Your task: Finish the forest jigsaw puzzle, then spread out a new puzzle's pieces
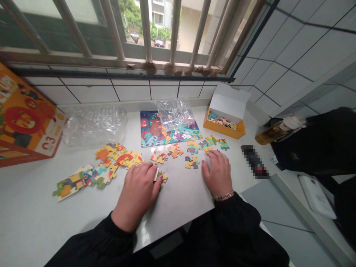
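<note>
My left hand (140,189) is closed on a jigsaw puzzle piece (156,174), whose pale edge shows between thumb and forefinger. Just past the thumb, another puzzle piece (164,178) lies partly hidden. On the right, my right hand (218,172) rests low over the counter, thumb and fingers apart, with nothing visible in it. Its fingertips come close to a grey and yellow piece (206,145); I cannot tell if they touch. A joined pair of pieces (191,162) lies left of that thumb. Beyond my left hand spreads a partly joined lion section (124,159), linked to a longer strip (75,180).
Farther back lie a dark forest picture board (152,129), clear plastic wrap (96,124) and an open yellow box (225,129) of pieces. A large orange box (27,118) stands left. A drink bottle (274,131) and a white phone-like object (317,196) are right.
</note>
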The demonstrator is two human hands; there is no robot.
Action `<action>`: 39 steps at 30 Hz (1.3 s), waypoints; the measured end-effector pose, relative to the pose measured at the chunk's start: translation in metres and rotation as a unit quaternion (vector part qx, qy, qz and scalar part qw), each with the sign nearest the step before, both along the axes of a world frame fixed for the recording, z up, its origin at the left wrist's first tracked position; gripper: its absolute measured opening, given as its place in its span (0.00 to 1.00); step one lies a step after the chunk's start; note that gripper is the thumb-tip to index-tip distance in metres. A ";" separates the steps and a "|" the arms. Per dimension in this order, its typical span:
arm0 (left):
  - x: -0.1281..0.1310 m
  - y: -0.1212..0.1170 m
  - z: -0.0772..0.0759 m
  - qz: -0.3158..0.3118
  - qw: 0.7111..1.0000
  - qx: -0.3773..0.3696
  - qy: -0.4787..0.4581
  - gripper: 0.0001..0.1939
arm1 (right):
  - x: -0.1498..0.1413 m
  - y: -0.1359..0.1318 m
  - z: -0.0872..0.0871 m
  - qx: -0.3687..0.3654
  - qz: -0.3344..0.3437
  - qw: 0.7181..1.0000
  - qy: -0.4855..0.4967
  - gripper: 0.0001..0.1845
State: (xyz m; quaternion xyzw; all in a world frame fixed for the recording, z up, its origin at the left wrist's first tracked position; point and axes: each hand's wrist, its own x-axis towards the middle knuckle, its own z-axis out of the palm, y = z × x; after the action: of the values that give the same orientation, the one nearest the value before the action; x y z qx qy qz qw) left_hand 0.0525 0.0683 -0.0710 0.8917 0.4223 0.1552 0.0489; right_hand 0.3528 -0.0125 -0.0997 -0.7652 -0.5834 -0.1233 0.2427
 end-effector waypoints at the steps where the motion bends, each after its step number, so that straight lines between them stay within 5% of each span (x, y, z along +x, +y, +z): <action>1: -0.001 -0.002 -0.004 -0.027 1.000 -0.001 -0.006 0.15 | -0.010 -0.001 0.002 0.012 0.064 0.998 0.004 0.18; 5: -0.001 -0.006 -0.017 -0.115 0.992 -0.039 -0.040 0.19 | -0.063 -0.004 0.010 0.019 0.298 0.954 0.015 0.17; 8: -0.009 -0.005 -0.019 -0.113 0.992 -0.042 -0.048 0.20 | -0.096 -0.007 0.011 -0.029 0.350 0.936 0.028 0.22; 12: -0.030 -0.006 -0.018 -0.090 0.995 -0.015 -0.029 0.19 | -0.107 -0.008 0.011 -0.096 0.335 0.936 0.045 0.24; 17: -0.056 -0.015 -0.021 -0.057 0.998 0.035 0.001 0.21 | -0.104 -0.010 0.013 -0.081 0.310 0.946 0.043 0.18; 26: -0.074 -0.037 -0.019 -0.079 0.995 0.051 0.024 0.23 | -0.106 -0.016 0.001 -0.048 0.118 0.990 0.053 0.24; 33: -0.055 -0.057 -0.016 -0.182 0.983 0.029 0.019 0.30 | -0.104 -0.018 0.000 -0.031 0.144 0.987 0.056 0.27; 39: -0.046 -0.067 -0.014 -0.221 0.975 -0.010 0.017 0.39 | -0.091 -0.054 0.004 -0.040 0.192 0.980 0.026 0.22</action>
State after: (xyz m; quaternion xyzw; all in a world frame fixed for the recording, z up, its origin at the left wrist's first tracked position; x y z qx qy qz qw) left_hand 0.0060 0.0016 -0.0852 0.9648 0.2176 0.1215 0.0840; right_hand 0.2618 -0.0669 -0.0954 -0.6513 -0.7170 -0.0311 0.2465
